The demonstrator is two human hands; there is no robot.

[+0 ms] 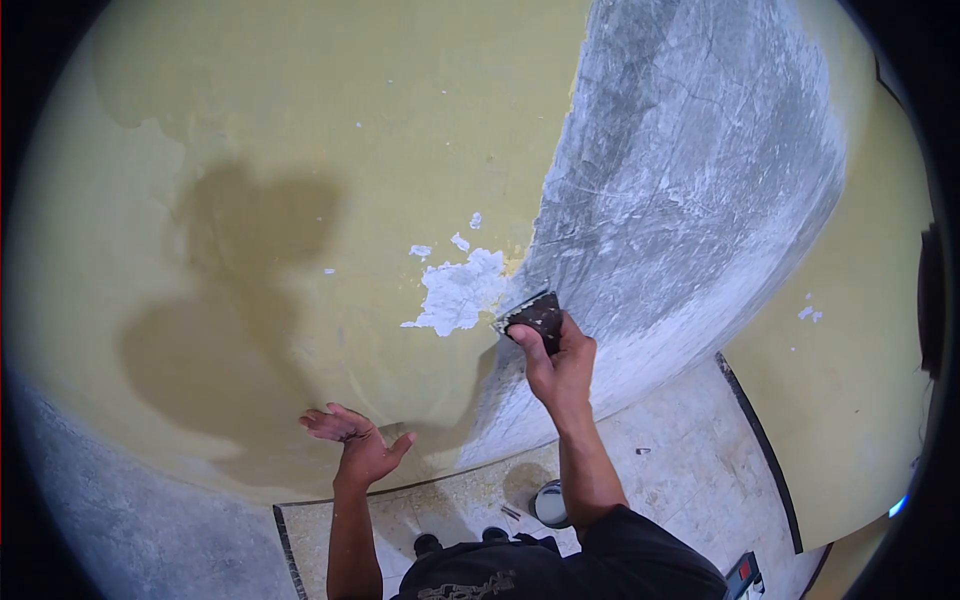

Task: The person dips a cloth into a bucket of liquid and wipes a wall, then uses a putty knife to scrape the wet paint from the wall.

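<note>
My right hand (562, 372) grips a dark, paint-flecked scraper (541, 318) with its flat edge against the wall. That edge lies between a white bare patch (462, 290) in the yellow paint (400, 180) and a wide scraped grey-white area (690, 190). Lower on the left, my left hand (362, 445) is raised by the wall, fingers and thumb spread, holding nothing. Dark smudges mark its palm. Small white chips in the paint dot the wall around and above the bare patch.
Below, a round tub (549, 505) with pale contents stands on the floor (690, 470) among yellow flakes. A dark skirting strip (760, 440) runs along the right wall, which has small white chips. A red-and-dark object (742, 575) lies at the lower right.
</note>
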